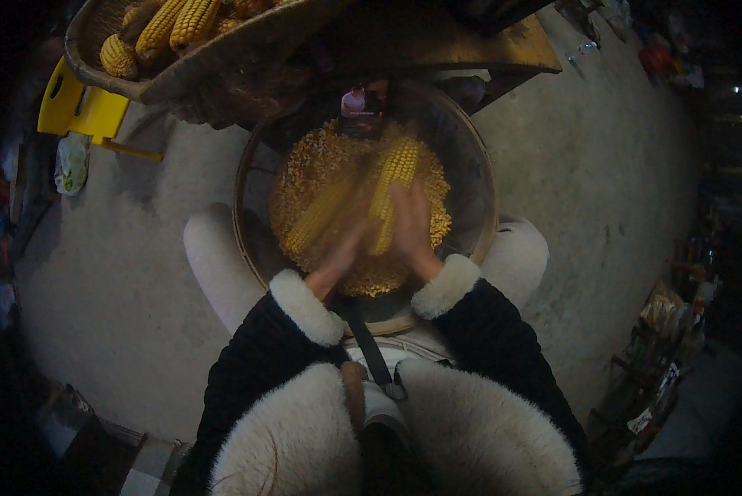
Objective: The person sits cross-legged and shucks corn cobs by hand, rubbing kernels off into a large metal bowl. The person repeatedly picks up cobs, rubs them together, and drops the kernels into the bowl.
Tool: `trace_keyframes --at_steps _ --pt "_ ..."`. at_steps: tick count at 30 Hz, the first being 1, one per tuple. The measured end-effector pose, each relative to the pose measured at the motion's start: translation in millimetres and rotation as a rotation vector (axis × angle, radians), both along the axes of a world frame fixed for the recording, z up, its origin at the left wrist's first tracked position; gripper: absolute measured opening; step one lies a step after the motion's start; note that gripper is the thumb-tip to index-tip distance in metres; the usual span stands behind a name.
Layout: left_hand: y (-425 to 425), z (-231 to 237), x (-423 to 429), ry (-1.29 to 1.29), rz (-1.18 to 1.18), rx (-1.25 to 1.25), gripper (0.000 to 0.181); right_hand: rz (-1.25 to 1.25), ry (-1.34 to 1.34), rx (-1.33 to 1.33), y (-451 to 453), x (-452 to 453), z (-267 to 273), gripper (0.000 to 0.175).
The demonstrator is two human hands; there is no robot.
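Note:
A round sieve-like basket (490,167) sits between my knees with a heap of loose corn kernels (312,155) in it. My right hand (413,226) is wrapped along the right side of a yellow ear of corn (397,170), which slants upward over the kernels. My left hand (345,245) is blurred, close to that ear's lower left side; its grip is unclear. Another ear of corn (315,220), also blurred, is just left of my left hand. A phone-like lit screen (363,102) stands at the basket's far side.
A large woven basket (154,90) holding several ears of corn (188,25) rests at the upper left, by a wooden table (532,46). A yellow plastic chair (85,105) and a plastic bag (72,164) are left. Cluttered items (665,310) line the right of the concrete floor (600,204).

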State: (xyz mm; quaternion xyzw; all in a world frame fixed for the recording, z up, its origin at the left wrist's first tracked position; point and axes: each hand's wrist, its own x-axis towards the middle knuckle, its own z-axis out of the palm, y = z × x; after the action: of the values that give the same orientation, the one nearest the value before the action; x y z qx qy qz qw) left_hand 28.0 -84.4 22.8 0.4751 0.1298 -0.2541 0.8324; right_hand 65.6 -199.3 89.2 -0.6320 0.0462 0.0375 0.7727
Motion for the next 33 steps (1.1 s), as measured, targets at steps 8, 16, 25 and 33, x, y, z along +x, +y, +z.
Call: trace_keyframes --at_steps 8,16,25,33 --pt "-4.1 1.7 0.6 -0.07 -0.007 0.06 0.055 0.01 0.031 -0.141 0.5 -0.3 7.0 0.023" --pt "3.6 -11.1 -5.2 -0.009 0.003 -0.054 0.057 -0.002 -0.12 -0.283 1.8 -4.8 -13.1 0.019" --pt "-6.5 17.9 2.1 0.026 0.118 -0.095 0.05 0.023 0.078 -0.137 -2.3 -1.9 1.3 0.027" --pt "1.9 7.1 -1.7 0.057 -0.033 0.026 0.055 0.054 0.088 -0.17 1.4 -1.9 2.8 0.027"
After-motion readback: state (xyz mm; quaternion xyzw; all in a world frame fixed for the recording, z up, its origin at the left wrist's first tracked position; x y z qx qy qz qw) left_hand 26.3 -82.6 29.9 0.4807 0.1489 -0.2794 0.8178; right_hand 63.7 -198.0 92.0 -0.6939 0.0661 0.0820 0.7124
